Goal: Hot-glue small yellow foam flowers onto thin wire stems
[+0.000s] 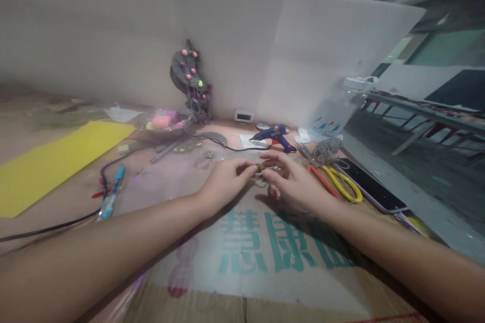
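Note:
Close together over the plastic sheet [242,282] are my two hands. My left hand [223,184] pinches, thumb against forefinger, a small bit of grey yarn [259,182] with something tiny and yellowish at the fingertips. Its loop hangs just below the tips. My right hand [293,181] meets it from the other side, thumb and bent fingers curled about the same spot. The exact grip of the right fingertips is blurred. Beyond the hands lies a blue glue gun [271,133] on its side, its tip over a white paper [246,141].
At right are yellow-handled scissors [343,184], a grey yarn ball [328,149], a phone [367,181] and a clear bottle [341,106]. A yellow sheet [64,161], blue pen [113,192] and black cord [56,227] lie left. A grey moon with pompoms [185,71] stands behind.

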Motion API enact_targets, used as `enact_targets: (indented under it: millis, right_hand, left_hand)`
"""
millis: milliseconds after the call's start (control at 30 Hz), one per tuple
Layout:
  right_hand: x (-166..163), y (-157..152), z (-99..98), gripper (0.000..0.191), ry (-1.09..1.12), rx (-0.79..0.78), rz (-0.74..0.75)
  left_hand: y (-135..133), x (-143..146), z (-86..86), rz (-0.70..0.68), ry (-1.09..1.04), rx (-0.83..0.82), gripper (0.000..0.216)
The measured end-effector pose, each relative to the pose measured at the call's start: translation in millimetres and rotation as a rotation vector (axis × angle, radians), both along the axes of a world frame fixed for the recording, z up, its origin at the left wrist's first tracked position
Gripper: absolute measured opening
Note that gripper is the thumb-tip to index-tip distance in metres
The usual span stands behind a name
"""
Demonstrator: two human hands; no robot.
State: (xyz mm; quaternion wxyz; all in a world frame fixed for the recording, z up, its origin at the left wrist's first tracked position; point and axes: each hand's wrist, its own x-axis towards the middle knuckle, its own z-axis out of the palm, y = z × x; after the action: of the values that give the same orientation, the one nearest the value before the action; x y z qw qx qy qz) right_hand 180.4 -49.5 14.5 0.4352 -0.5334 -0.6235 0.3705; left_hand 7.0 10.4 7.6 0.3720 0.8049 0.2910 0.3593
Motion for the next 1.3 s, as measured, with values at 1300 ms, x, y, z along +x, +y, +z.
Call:
enact_targets:
  millis: [1300]
  right_hand:
    - [-2.2, -5.1, -2.9, 0.029, 0.069, 0.112, -0.157]
  left_hand:
    - [-1.6, 0.7, 0.0, 0.012, 0.002, -0.024, 0.023]
